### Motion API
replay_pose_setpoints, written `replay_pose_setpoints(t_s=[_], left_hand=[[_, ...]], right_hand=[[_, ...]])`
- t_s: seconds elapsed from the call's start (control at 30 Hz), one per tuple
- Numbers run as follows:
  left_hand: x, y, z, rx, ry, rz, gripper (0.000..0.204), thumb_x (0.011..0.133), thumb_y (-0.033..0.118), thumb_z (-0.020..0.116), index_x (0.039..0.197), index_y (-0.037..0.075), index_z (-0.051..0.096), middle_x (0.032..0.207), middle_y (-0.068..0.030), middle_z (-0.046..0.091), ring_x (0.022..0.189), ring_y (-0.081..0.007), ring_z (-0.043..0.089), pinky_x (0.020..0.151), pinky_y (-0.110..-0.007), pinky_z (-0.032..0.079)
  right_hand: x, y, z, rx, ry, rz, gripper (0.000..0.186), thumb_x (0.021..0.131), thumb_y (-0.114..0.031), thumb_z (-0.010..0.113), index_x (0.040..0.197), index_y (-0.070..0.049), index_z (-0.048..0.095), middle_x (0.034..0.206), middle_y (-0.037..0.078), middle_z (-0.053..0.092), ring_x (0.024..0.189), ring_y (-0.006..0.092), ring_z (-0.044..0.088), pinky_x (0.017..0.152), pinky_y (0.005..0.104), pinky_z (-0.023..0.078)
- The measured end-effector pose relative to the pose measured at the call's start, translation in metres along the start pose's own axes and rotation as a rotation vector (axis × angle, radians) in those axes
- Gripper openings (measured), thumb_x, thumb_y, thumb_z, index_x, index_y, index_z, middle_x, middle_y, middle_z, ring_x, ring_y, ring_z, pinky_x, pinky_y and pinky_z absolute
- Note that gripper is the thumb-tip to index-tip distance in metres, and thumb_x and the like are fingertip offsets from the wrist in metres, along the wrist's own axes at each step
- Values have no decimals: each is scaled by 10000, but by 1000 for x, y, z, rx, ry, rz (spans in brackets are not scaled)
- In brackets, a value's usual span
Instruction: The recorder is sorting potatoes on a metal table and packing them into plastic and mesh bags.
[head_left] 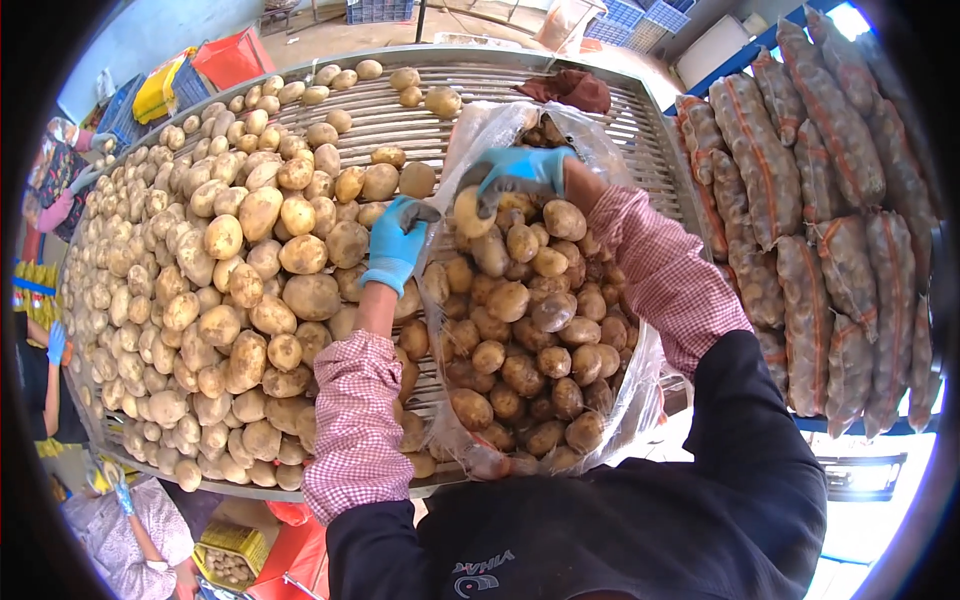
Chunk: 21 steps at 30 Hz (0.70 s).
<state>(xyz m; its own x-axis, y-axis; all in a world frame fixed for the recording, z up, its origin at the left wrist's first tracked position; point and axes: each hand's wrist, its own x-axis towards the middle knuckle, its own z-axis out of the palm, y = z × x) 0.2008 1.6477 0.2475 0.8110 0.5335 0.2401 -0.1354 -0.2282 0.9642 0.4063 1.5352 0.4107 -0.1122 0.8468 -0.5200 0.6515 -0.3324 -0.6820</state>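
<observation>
My left hand (398, 245), in a blue and grey glove, pinches the left edge of a clear plastic bag (640, 380) lying open on a slatted metal table (517, 80). The bag holds many brown potatoes (520, 372). My right hand (510, 175), gloved alike, is over the bag's upper part, curled around a pale potato (470, 213). Left of my left hand, loose potatoes (240, 280) cover much of the table.
Filled mesh sacks (770, 170) lie stacked at right. A dark red cloth (565, 90) sits on the table's far side. Co-workers (140, 530) (55, 180) stand along the left. A yellow crate (230, 550), red crates (225, 60) and blue crates (380, 10) surround the table.
</observation>
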Motion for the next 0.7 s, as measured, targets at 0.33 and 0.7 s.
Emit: replay_pose_setpoints(t_s=[0.33,0.7], left_hand=[[-17,57,49,1282,-661,-118,602,777,404,744,1312,136,679,1479,-121,516,1369,-341,457,1128,-459,402],[-23,42,62,1437,-682,-43,736,743,488,793,1356,107,655,1609,-118,399,1451,-354,364,1183,-490,292]], right_hand=[[-4,-12,42,-495,252,182,410,837,-424,748,1182,-205,775,1152,71,770,998,303,727,892,395,568],[-31,17,74,-590,250,115,498,759,-403,770,1214,-202,749,1192,42,724,1140,303,655,988,432,507]])
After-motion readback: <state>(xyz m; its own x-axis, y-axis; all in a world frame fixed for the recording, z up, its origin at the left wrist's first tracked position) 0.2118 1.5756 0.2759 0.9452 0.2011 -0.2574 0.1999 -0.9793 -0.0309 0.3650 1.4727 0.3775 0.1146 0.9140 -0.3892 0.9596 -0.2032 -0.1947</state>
